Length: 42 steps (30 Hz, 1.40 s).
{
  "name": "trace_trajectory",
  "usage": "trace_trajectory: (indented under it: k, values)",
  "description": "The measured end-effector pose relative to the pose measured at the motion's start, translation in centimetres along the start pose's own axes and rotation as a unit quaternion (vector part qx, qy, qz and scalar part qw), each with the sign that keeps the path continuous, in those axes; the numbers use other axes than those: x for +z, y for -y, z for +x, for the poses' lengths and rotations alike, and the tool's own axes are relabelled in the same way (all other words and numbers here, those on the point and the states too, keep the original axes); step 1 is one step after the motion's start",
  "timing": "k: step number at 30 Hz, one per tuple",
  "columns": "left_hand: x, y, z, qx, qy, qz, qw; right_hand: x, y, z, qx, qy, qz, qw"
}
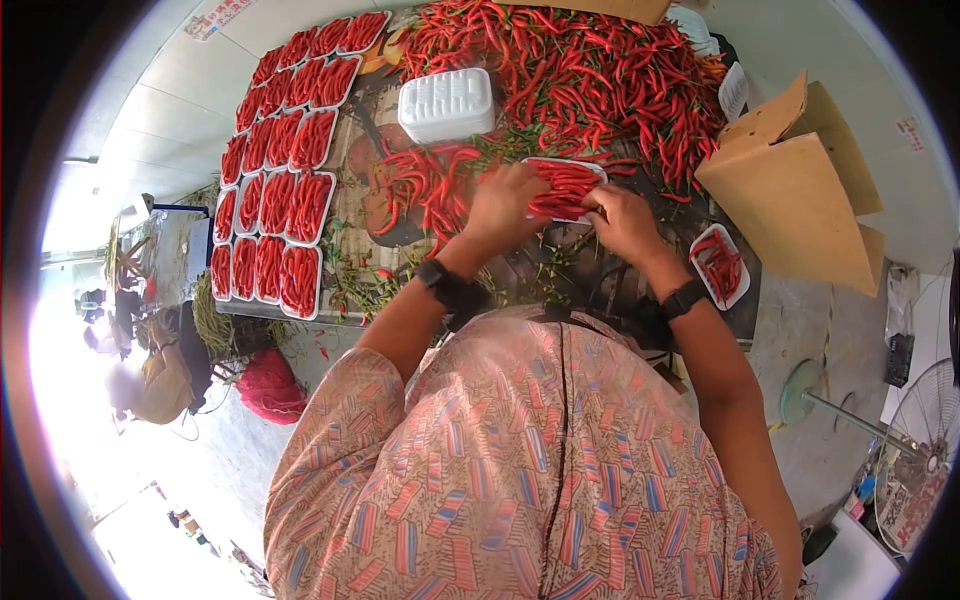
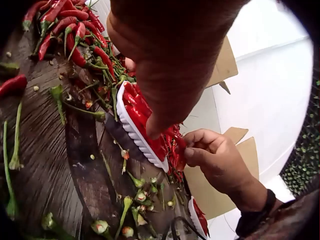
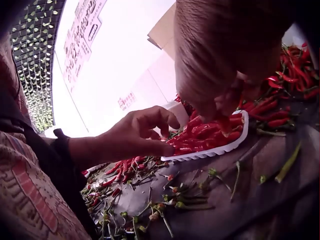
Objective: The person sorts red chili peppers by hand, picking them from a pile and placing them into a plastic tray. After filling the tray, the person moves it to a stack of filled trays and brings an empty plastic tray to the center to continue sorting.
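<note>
A white foam tray (image 1: pixel 591 171) filled with red chili peppers (image 1: pixel 562 186) lies between the two hands. My left hand (image 1: pixel 508 208) is over the tray's left end. In the right wrist view the left hand (image 3: pixel 135 134) has loosely bent fingers, its thumb against the peppers and a gap between thumb and fingers. At the tray's right end is my right hand (image 1: pixel 627 224). The left wrist view shows the right hand (image 2: pixel 220 160) pinching a red chili pepper (image 2: pixel 177 142) between thumb and fingers, beside the tray's edge.
Rows of filled trays (image 1: pixel 270 207) cover the table's left side. A stack of white trays (image 1: pixel 446 104) stands behind a loose pepper pile (image 1: pixel 430 185). A big pepper heap (image 1: pixel 590 80) lies at the back. A cardboard box (image 1: pixel 790 180) and a part-filled tray (image 1: pixel 720 265) are right.
</note>
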<state>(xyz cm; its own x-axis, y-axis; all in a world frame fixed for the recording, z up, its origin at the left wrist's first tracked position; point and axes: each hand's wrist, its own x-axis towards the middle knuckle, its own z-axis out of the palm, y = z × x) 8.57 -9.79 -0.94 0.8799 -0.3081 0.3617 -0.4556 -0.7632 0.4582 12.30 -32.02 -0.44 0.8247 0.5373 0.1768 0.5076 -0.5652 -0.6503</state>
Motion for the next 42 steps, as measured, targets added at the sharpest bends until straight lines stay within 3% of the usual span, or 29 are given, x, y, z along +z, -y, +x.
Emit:
trace_trajectory:
  k: [2, 5, 15, 21, 27, 29, 39, 42]
  values:
    - [0.3, -0.2, 0.1, 0.001, -0.021, 0.014, 1.0, 0.5, -0.3, 0.1, -0.047, 0.005, -0.017, 0.999]
    - [0.5, -0.2, 0.4, 0.008, -0.025, 0.022, 0.999, 1.0, -0.4, 0.3, -0.05, 0.015, -0.032, 0.998]
    - [1.4, 0.3, 0.6, 0.012, -0.026, 0.022, 0.999, 2.1, -0.6, 1.0, -0.019, 0.013, -0.056, 0.998]
    - [1.9, 0.5, 0.5, 0.006, 0.016, 0.063, 0.998, 2.5, -1.1, 1.1, -0.01, 0.005, -0.048, 0.999]
    - [1.5, 0.2, 0.4, 0.017, 0.012, 0.076, 0.997, 1.3, -0.6, -0.3, 0.014, -0.03, 0.036, 0.999]
    - [1.4, 0.1, 0.4, 0.013, 0.013, 0.064, 0.998, 0.8, -0.4, -0.5, -0.002, -0.032, -0.042, 0.999]
    - [2.0, 0.0, 1.4, 0.02, 0.029, 0.09, 0.995, 0.3, -0.8, 0.9, 0.001, -0.011, -0.095, 0.995]
    - [2.6, 0.3, 1.3, 0.019, 0.031, 0.104, 0.994, 0.2, -1.3, 1.4, 0.022, 0.033, -0.1, 0.994]
